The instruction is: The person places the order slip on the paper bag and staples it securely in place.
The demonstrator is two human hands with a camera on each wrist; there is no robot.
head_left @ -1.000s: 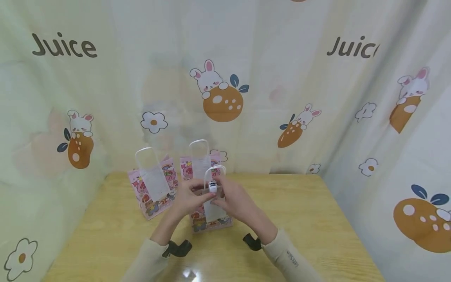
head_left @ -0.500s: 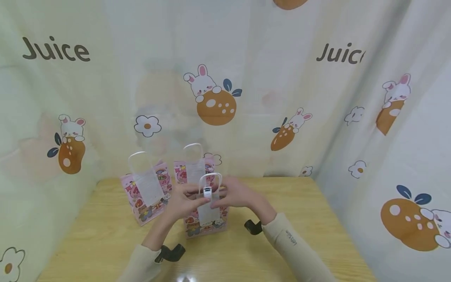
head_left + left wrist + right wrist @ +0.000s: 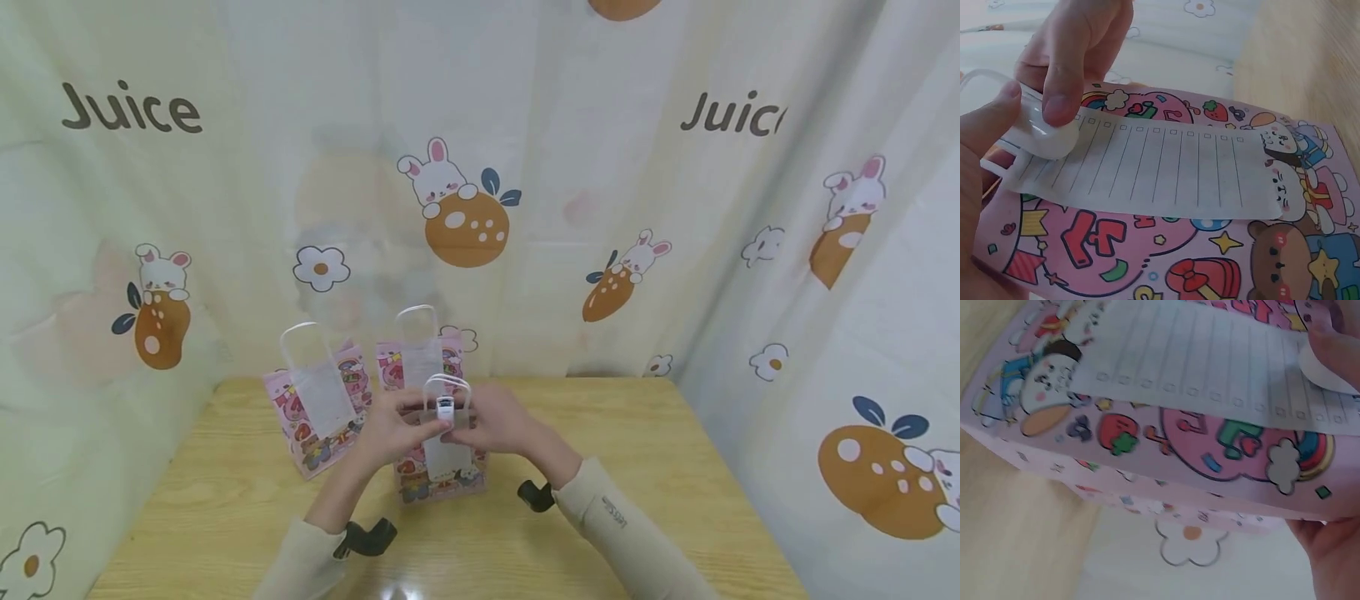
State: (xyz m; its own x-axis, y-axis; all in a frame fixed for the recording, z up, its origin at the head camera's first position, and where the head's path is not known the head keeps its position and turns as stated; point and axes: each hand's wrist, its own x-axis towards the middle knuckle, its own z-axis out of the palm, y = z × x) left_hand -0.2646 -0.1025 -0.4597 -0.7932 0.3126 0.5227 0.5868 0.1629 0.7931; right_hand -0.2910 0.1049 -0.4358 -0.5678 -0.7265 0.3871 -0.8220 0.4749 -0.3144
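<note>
A pink cartoon paper gift bag (image 3: 442,487) with white handles stands upright on the table in the head view. A white lined sheet with small checkboxes (image 3: 1166,165) lies against its front. At the bag's top edge sits a small white stapler (image 3: 446,410), its rounded end over the sheet in the left wrist view. My left hand (image 3: 386,429) grips the stapler, its thumb on top. The thumb of my right hand (image 3: 504,419) presses on the stapler too, while its fingers go behind the bag. The stapler's underside and several fingertips are hidden.
Two similar pink bags, each with a white sheet, stand behind: a left bag (image 3: 296,417) and a back bag (image 3: 390,367), partly hidden by the hands. The wooden table (image 3: 630,483) ends at a printed curtain (image 3: 555,317).
The head view has shifted slightly. My right hand has dropped from near the handle and lies flatter, its thumb against the stapler. The left hand keeps its hold; the two rear bags stay put.
</note>
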